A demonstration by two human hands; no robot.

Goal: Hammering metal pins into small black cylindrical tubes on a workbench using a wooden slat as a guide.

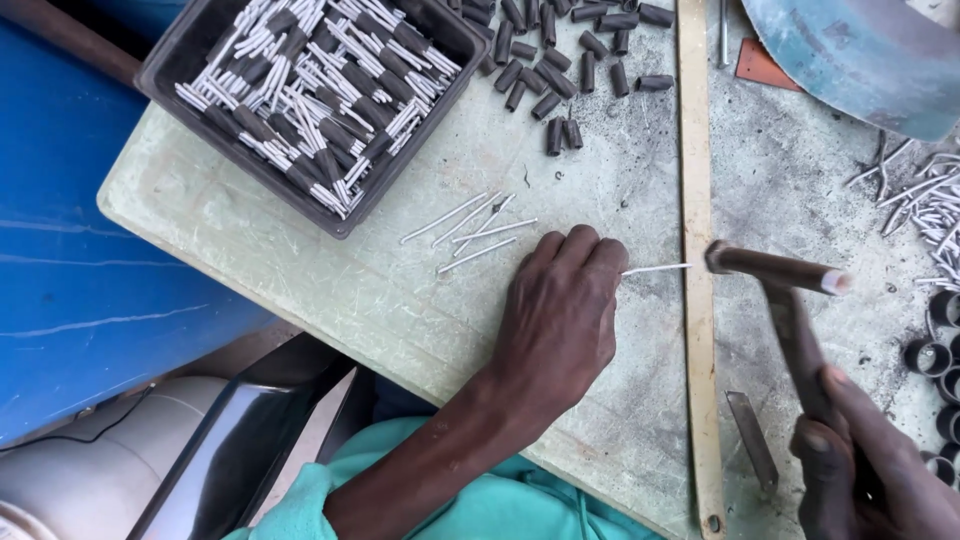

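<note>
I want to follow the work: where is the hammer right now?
In the head view the hammer is at the right, held in the right hand. Its head hangs beside the wooden strip, facing the thin white pin in the left hand.

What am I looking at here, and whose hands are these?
There is no machine: a person works with two bare hands, and the single picture comes from a camera worn on that person's head, looking down at a worn pale table. The left hand rests on the table and pinches a thin white pin so that it lies across a long wooden strip. The right hand has its grip around the handle of a small hammer, whose head hangs just beside the pin's tip. A few loose pins lie by the left hand. Farther off stand a dark tray full of pins with dark sleeves and a scatter of dark little tubes.
</note>
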